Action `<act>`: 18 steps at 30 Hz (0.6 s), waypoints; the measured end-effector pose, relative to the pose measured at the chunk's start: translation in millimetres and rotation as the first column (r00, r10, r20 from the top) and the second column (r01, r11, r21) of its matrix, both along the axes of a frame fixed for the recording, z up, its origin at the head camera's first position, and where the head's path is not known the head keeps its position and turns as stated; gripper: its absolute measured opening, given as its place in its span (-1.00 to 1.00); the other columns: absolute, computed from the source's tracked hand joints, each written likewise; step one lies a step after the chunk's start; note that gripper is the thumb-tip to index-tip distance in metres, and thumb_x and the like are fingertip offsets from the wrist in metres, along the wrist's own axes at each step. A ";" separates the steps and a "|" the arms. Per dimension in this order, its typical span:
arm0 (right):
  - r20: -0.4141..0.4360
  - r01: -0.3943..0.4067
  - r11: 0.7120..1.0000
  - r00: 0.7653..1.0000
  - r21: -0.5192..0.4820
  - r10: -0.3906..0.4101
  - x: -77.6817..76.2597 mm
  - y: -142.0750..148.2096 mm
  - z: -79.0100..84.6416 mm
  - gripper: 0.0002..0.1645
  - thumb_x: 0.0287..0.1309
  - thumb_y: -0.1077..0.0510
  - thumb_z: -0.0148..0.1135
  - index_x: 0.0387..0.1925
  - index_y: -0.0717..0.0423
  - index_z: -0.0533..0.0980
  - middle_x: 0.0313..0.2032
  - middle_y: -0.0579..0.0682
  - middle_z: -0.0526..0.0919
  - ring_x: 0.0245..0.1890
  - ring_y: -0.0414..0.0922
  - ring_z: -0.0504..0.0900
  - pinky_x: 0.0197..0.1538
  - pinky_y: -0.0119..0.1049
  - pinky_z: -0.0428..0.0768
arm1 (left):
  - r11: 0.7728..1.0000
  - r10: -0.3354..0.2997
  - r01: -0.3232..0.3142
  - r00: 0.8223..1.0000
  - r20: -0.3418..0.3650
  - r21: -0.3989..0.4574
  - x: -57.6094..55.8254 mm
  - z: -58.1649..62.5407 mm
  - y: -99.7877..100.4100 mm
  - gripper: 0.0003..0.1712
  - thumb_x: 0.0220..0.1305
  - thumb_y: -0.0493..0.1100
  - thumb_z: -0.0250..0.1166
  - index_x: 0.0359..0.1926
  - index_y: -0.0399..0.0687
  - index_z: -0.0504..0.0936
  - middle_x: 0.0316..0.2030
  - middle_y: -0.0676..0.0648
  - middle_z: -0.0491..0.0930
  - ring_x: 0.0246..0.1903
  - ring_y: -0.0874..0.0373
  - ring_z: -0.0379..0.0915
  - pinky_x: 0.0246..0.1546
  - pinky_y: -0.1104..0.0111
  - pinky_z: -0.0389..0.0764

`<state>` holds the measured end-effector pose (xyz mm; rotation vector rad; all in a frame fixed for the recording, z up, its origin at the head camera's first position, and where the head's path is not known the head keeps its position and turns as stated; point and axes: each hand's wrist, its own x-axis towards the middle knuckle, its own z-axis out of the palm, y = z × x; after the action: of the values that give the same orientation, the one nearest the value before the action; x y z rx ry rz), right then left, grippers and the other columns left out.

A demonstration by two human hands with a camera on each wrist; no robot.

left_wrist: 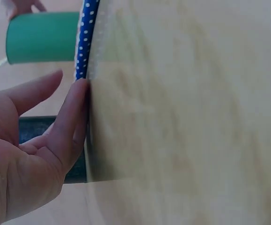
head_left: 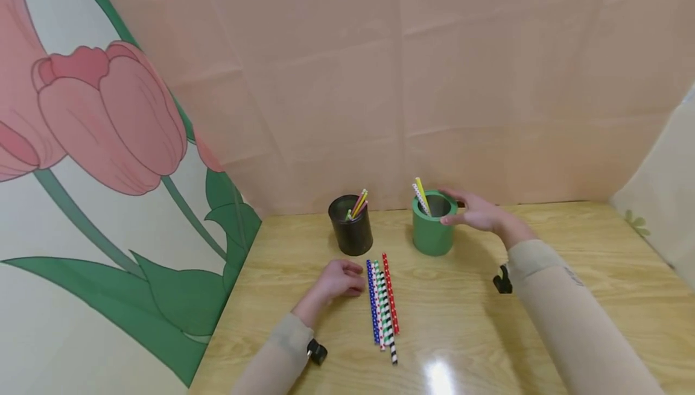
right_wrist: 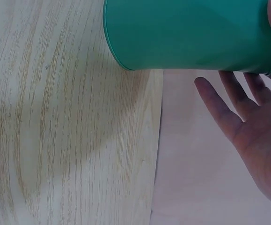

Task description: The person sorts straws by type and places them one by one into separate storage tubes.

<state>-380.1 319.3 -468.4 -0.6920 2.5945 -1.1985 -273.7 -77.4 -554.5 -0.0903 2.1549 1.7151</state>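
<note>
My right hand (head_left: 475, 212) holds the green pen cup (head_left: 432, 235) at its upper right side, thumb at the near rim and fingers round the far side. In the right wrist view the index finger stands off from the cup wall. A yellow straw (head_left: 420, 193) and a white dotted straw (head_left: 419, 197) lean inside it. My left hand (head_left: 339, 279) rests with loosely bent fingers just left of a row of patterned paper straws. Nearest it is the blue dotted straw (head_left: 373, 304); beside that lie pink-dotted, green, black-striped (head_left: 390, 328) and red dotted (head_left: 390, 292) ones.
A black pen cup (head_left: 353, 238) with several colourful straws (head_left: 359, 205) stands behind my left hand. The wooden table (head_left: 461, 322) meets a pink cloth backdrop (head_left: 336, 93) at the back. A tulip-painted panel (head_left: 119, 214) borders the left side.
</note>
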 end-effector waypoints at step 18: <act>-0.006 0.014 1.000 1.000 0.021 -0.014 0.9 0.4 0.1 0.12 0.35 -0.10 0.47 0.69 0.17 0.09 0.58 0.40 0.20 0.49 0.48 0.24 0.43 0.54 0.22 | 0.995 0.040 -0.040 0.999 0.007 -0.094 2.7 4.3 9.0 -0.60 0.17 -0.43 0.59 0.03 -0.35 0.73 -0.21 -0.17 0.74 -0.25 0.01 0.77 -0.17 0.19 0.82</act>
<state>-379.2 319.6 -468.3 -0.6756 2.6172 -1.1732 -271.0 -68.4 -550.2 -0.1673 2.2413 1.6313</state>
